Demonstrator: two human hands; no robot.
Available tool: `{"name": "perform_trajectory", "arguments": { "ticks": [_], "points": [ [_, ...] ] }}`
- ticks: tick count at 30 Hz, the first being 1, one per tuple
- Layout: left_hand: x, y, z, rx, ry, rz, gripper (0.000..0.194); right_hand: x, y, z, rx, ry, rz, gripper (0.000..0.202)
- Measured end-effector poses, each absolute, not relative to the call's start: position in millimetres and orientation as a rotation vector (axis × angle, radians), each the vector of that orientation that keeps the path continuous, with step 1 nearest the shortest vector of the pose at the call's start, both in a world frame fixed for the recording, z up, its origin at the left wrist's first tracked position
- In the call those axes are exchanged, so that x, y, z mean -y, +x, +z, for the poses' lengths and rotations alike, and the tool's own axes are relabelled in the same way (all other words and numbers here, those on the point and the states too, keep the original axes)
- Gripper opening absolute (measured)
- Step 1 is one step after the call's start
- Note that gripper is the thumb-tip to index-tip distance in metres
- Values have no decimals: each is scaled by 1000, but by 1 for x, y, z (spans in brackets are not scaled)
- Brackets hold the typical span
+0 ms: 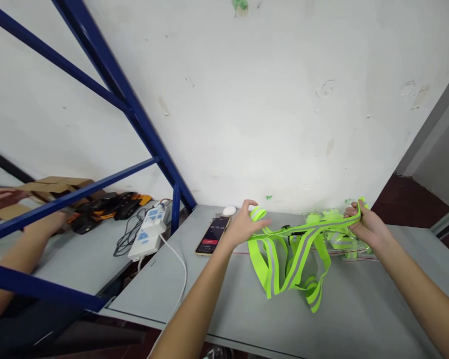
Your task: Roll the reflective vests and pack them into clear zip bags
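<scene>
The wall (269,99) fills most of your view, with the blue rack (134,114) slanting across its left side. Below lies the grey table (228,309), and on it your vest (295,259), a tangle of neon-yellow straps with grey reflective bands, hanging from your two hands and sagging onto the tabletop between them.

Your left hand (243,227) pinches one end of a strap: thumb and forefinger closed on a folded loop, the other fingers curled loosely beneath. Your right hand (366,227) is clenched around the other end, the strap pulled fairly taut between the two hands.

Behind the vest, near your right hand, sit more neon straps in clear bags (336,239). Just left of your left hand lies a phone (213,235), screen lit, with a small white puck (229,211) beyond it. Further left a power strip (149,232) rests by the rack post. Another person's arm (18,249) reaches in at the far left.
</scene>
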State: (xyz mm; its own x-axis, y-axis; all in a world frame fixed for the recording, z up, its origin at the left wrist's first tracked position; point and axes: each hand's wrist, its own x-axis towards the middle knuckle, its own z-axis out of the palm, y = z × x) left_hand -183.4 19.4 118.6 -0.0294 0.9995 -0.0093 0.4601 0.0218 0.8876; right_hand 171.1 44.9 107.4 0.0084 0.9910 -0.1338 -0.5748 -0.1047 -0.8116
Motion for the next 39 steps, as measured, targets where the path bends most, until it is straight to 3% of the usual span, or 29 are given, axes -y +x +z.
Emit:
{"name": "perform_trajectory", "arguments": {
  "ticks": [3, 8, 13, 16, 23, 25, 27, 31, 34, 37, 39],
  "points": [
    [-18, -183, 114, -1713, 1981, 613, 79, -43, 164, 108, 633, -843, 1524, 43],
    [-11, -185, 109, -1598, 2166, 244, 67, -34, 156, 122, 748, -816, 1513, 50],
    [-7, -186, 100, -1687, 2304, 195, 34, -27, 157, 136, 1077, -831, 1419, 53],
    [-9, -188, 98, -1825, 2330, 263, 33, -23, 164, 140, 1432, -985, 1297, 53],
    [-11, -189, 114, -2157, 2368, 668, 23, 0, 142, 141, 2366, -1775, 458, 47],
    [-10, -195, 121, -2174, 2359, 835, 24, 7, 131, 141, 2535, -1845, 105, 34],
    [-11, -210, 127, -2184, 2206, 1023, 29, 11, 129, 141, 2598, -1895, -230, 25],
    [-9, -264, 135, -2051, 1544, 1367, 37, 9, 154, 142, 2467, -1999, -642, 25],
    [-2, -302, 135, -1850, 1247, 1465, 32, 0, 183, 140, 2359, -2091, -531, 23],
    [10, -320, 132, -1575, 1014, 1322, 31, -8, 204, 137, 2268, -2174, -86, 22],
    [18, -324, 127, -1449, 996, 1157, 20, -10, 212, 136, 2105, -2151, 222, 23]
  ]
}}
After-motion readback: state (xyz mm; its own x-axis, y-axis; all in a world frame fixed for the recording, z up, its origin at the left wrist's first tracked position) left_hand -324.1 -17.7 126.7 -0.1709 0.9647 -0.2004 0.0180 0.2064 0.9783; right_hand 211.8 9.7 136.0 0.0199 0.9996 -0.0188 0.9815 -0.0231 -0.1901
